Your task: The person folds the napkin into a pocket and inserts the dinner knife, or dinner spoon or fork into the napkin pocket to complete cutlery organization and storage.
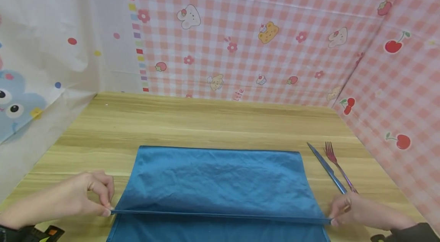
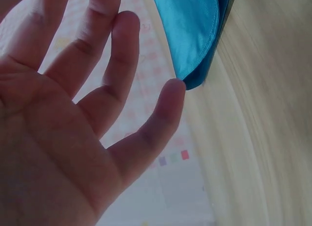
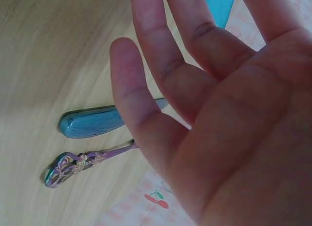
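A blue satiny cloth (image 1: 216, 183) lies on the wooden table, its far part flat with light wrinkles. Across its near part runs a straight edge, drawn taut between two hands. At the left end of that edge, my left hand (image 1: 87, 194) pinches the cloth between thumb and fingertips. The opposite end is pinched by my right hand (image 1: 354, 209). In the left wrist view, a rounded cloth corner (image 2: 195, 65) shows beyond the little finger. The right wrist view has only a small piece of cloth (image 3: 219, 6) behind the fingers; the pinch itself is out of that view.
Right of the cloth lie a table knife (image 1: 326, 167) and a purplish fork (image 1: 338, 165), side by side near my right hand. The fork's handle (image 3: 73, 162) has an openwork pattern. Patterned sheets (image 1: 240, 43) rise behind the table (image 1: 213, 123) and along its sides.
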Motion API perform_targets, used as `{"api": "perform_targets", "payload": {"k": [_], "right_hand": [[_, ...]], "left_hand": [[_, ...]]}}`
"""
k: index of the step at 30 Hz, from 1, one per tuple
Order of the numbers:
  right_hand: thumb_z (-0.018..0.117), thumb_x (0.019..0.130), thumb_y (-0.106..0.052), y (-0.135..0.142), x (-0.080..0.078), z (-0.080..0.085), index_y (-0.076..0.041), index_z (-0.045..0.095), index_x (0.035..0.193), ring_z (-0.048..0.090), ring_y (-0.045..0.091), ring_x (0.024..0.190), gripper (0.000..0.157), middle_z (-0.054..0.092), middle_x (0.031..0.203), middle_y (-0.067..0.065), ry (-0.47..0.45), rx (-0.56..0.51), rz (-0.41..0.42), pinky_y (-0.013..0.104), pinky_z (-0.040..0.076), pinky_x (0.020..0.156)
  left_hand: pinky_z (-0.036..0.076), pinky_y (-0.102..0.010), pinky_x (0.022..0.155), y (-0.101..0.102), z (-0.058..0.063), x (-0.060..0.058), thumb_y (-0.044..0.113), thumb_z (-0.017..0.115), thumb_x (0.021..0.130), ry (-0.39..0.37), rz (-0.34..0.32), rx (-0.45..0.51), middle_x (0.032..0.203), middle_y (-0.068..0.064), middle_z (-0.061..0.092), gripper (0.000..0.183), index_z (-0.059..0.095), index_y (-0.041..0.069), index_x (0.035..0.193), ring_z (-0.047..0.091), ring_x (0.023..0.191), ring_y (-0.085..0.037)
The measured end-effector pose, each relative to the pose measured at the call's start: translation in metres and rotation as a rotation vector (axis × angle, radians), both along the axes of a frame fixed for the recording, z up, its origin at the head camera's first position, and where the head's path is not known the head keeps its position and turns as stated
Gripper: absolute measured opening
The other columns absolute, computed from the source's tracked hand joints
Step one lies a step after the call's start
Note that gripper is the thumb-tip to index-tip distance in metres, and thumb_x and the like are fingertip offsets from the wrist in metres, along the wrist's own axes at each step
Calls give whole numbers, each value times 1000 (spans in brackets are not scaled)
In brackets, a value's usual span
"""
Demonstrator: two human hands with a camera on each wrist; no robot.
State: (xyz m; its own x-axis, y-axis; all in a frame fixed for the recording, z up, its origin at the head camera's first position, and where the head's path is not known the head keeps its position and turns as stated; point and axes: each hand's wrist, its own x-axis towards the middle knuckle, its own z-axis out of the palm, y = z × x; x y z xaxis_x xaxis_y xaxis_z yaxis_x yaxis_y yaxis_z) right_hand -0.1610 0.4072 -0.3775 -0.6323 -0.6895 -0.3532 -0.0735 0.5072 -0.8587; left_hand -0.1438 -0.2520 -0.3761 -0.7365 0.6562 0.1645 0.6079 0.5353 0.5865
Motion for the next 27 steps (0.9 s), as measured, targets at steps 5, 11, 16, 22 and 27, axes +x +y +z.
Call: {"api": "perform_targets", "payload": {"k": [5,11,16,22,27], "right_hand": [[57,88,-6,-1,3,0,-3,67,93,53,-2,88,12,65,96,-3,18,-18,27,18,43,70],[58,87,-8,-5,5,1,-3,67,92,52,-2,87,11,64,96,1,40,30,37,17,41,69],[58,88,-10,-10,4,4,1,67,92,52,-1,86,15,62,97,-1,-28,69,6,17,39,70],[56,86,-5,-10,7,4,3,67,93,53,-3,87,15,64,95,-1,-49,0,44,17,42,71],[52,86,-1,-6,7,3,2,68,93,54,-4,86,17,68,92,-1,-73,-27,83,17,43,70]], "left_hand": [[37,-18,69,-1,-4,-1,18,77,70,-99,-53,46,77,11,58,10,70,25,66,52,81,-1],[36,-18,68,-2,-9,-2,15,76,70,-155,-97,40,75,11,59,10,70,23,67,52,80,-1],[36,-19,67,0,-11,-1,14,76,69,-179,-113,36,72,13,61,9,71,22,67,53,79,0],[37,-19,67,1,-9,1,13,74,72,-265,-127,6,72,13,63,8,72,21,70,54,81,0],[38,-19,66,2,-8,3,12,72,74,-267,-165,11,73,13,63,9,73,21,73,54,81,2]]}}
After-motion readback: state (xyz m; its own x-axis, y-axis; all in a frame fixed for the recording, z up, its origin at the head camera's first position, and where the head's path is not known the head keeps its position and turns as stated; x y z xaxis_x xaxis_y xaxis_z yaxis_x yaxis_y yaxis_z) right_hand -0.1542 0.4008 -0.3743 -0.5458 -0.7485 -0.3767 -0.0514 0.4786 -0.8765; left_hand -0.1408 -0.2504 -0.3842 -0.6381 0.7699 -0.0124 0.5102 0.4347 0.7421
